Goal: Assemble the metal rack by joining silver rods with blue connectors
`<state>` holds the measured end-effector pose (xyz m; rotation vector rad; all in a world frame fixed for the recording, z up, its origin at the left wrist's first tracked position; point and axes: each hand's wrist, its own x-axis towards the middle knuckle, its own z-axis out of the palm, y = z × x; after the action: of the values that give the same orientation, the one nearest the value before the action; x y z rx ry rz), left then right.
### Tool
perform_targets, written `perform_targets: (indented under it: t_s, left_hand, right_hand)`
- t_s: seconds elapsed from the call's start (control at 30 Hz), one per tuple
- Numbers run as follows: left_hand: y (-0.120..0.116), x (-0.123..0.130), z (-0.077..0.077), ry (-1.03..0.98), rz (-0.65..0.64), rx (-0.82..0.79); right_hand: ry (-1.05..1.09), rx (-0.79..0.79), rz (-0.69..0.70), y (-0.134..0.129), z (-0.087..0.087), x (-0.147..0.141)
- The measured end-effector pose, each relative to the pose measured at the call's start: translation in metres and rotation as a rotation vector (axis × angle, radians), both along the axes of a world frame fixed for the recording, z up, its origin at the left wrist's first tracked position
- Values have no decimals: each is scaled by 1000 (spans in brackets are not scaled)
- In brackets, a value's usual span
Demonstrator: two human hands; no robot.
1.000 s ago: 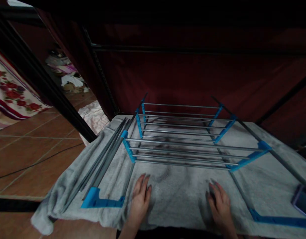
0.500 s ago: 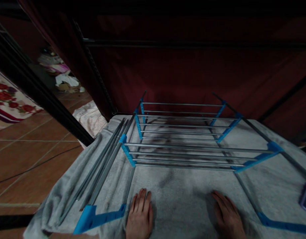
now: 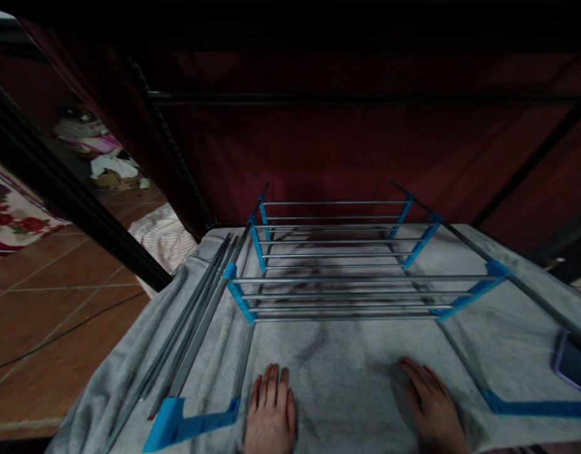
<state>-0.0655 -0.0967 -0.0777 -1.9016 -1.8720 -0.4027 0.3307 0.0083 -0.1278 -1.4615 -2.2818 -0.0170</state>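
My left hand (image 3: 270,410) lies flat, palm down, on a grey cloth (image 3: 337,391), its fingers stretched out and holding nothing. Farther right, my right hand (image 3: 431,403) rests on the same cloth with extended fingers, also holding nothing. Beyond both hands, a rack of grey metal tubes and blue plastic connectors (image 3: 361,279) lies on the cloth; neither hand touches it. Nearest my left hand is a blue plastic end piece (image 3: 190,427). A similar blue end piece (image 3: 531,407) is to the right of my right hand.
Several loose grey tubes (image 3: 186,315) lie along the rack's left side. A phone (image 3: 573,364) is at the right edge. Behind the rack is a dark red panel (image 3: 328,151) with dark bars. Tiled floor (image 3: 58,309) with a thin cable shows at left.
The camera view has shifted slightly, so the rack appears a little further left and more of the phone shows. Both hands stay resting on the cloth.
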Motion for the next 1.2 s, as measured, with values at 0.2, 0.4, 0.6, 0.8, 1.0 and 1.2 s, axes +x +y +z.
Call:
perform_targets:
  t_s: [0.2, 0.4, 0.6, 0.8, 1.0, 1.2]
  left_hand:
    - [1, -3, -3, 47, 2, 30]
    - [2, -9, -16, 67, -20, 8]
    - [4, -9, -21, -18, -20, -52]
    - [5, -7, -15, -97, -32, -65]
    - [4, -3, -3, -34, -66, -65]
    - [4, -1, 8, 50, -72, -74]
  right_hand:
    - [2, 11, 0, 1, 0, -4]
    - [7, 9, -24, 0, 2, -11]
    - [-3, -17, -89, 0, 19, -23]
    - [8, -17, -120, 0, 36, -34]
    - [26, 7, -121, -2, 44, -38]
    - [47, 30, -103, -2, 45, -40]
